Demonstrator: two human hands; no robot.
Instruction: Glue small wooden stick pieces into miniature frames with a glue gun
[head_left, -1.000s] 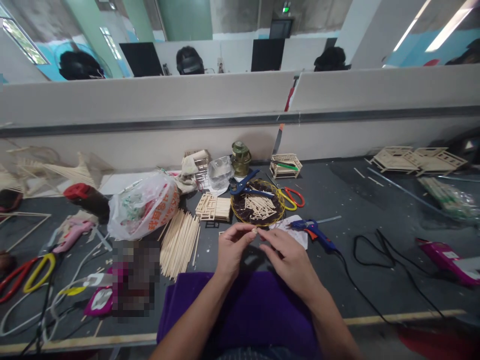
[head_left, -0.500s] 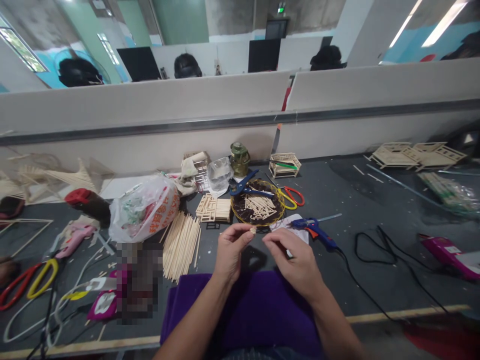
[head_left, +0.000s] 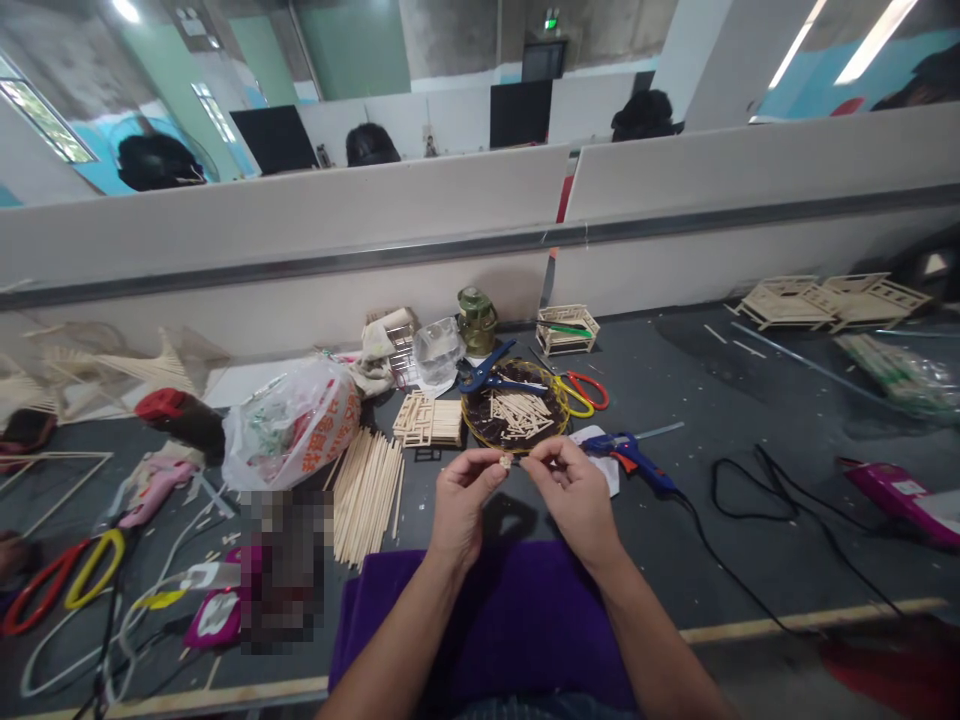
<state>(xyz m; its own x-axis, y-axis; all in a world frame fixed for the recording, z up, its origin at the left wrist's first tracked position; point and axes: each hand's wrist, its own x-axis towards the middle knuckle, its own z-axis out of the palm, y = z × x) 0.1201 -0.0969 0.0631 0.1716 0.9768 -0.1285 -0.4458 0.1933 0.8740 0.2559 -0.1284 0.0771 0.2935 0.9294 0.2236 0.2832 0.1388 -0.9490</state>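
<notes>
My left hand [head_left: 463,505] pinches a small pale wooden piece [head_left: 505,462] between thumb and forefinger, just in front of the basket. Close beside it, my right hand [head_left: 574,495] has thumb and fingertips pressed together; whatever they hold is too small to make out. A round yellow-rimmed basket [head_left: 471,432] lies beyond both hands and contains short wooden sticks [head_left: 521,413]. Blue-handled cutters [head_left: 487,372] rest across its rim. To the right of my right hand is a blue hot glue gun [head_left: 626,455], lying partly on white paper.
Long wooden sticks [head_left: 367,500] and small lattice frames [head_left: 427,418] lie left of the hands. A plastic bag [head_left: 292,425] stands farther left. Scissors [head_left: 585,392], a green jar [head_left: 477,320] and a small wooden model [head_left: 568,332] are behind. A black cord [head_left: 720,570] runs right.
My right hand has moved left and slightly up, bringing its fingertips nearer the small wooden piece. My left hand keeps its pinch. The view has shifted slightly.
</notes>
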